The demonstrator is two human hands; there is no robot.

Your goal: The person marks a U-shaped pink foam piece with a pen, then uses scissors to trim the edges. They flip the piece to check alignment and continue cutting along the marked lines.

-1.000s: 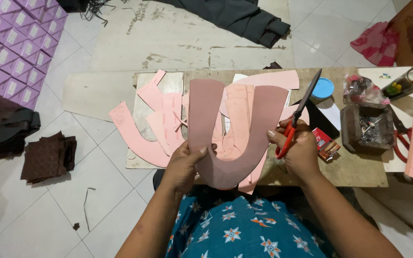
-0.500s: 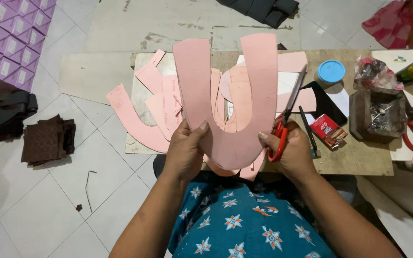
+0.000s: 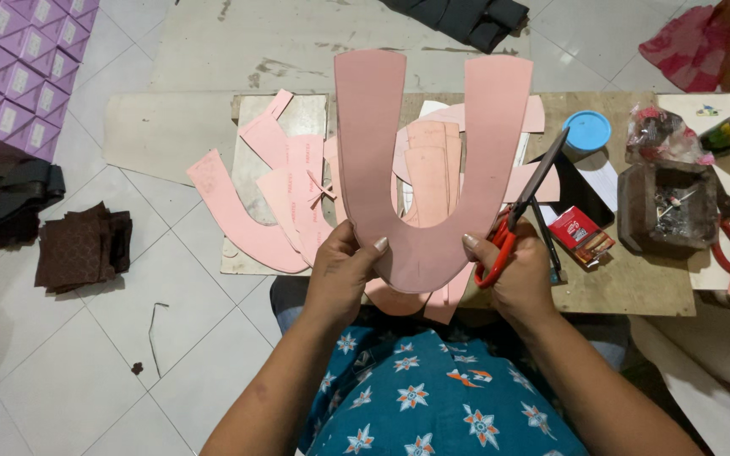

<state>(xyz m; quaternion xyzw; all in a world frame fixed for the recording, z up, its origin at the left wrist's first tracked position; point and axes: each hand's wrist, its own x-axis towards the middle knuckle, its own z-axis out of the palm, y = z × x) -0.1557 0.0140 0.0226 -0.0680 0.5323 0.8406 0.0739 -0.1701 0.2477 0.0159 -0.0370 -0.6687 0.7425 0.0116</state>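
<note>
Left hand (image 3: 341,279): pinching the lower left curve of the U-shaped pink piece (image 3: 420,169), thumb on the front face.
Right hand (image 3: 513,274): thumb presses the lower right curve of the same piece; the other fingers are curled through the red handles of the scissors (image 3: 524,203), blades shut and pointing up and away.
U-shaped pink piece: held upright in the air over the near edge of the wooden board (image 3: 627,287), both arms pointing up.
Change: a second ago the piece hung lower, close over the board; it now stands raised and squared to the camera, which reads as a check of the cut outline.
Pink offcuts (image 3: 285,194): spread over the board's left half, partly covered by the raised piece.
Blue lid (image 3: 587,131): near the board's far right corner.
Hidden: the piece's rear face, and the right hand's grip inside the handles, cannot be made out.
Cut off: purple boxes (image 3: 10,67) at the picture's left.
</note>
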